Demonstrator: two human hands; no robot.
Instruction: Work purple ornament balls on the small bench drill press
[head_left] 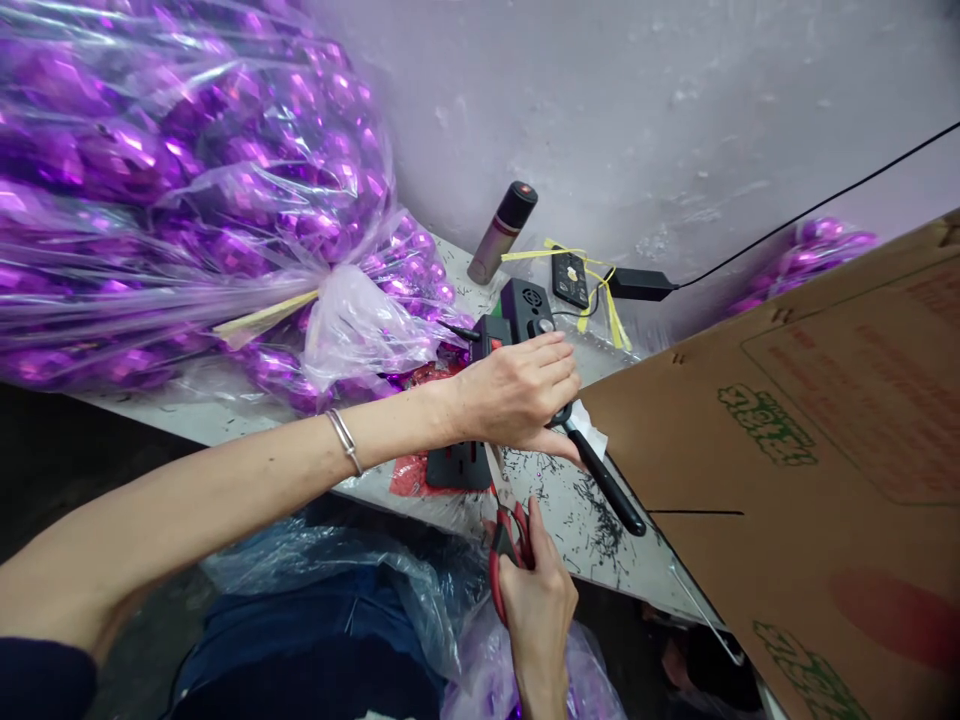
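My left hand (pixel 517 390) reaches across a black device (pixel 457 468) on the table. Its fingers bend down over the device, and its palm hides what lies under them. Between thumb and fingers shows the upper end of a black handle (pixel 609 485) that slants toward the table's front edge. In my right hand (pixel 540 600) is a pair of scissors (pixel 498 570) with red and black grips. The blades point away from me, their tips close to the device and below my left wrist. Red plastic film (pixel 409 476) lies under the device.
Clear bags of shiny purple baubles (pixel 187 180) fill the left side. Behind the device stand a spray can (pixel 502 232), a small black box (pixel 570 277) and a black adapter (pixel 641 284). A cardboard box (pixel 810 460) borders the right. Dark clippings (pixel 611 535) litter the table.
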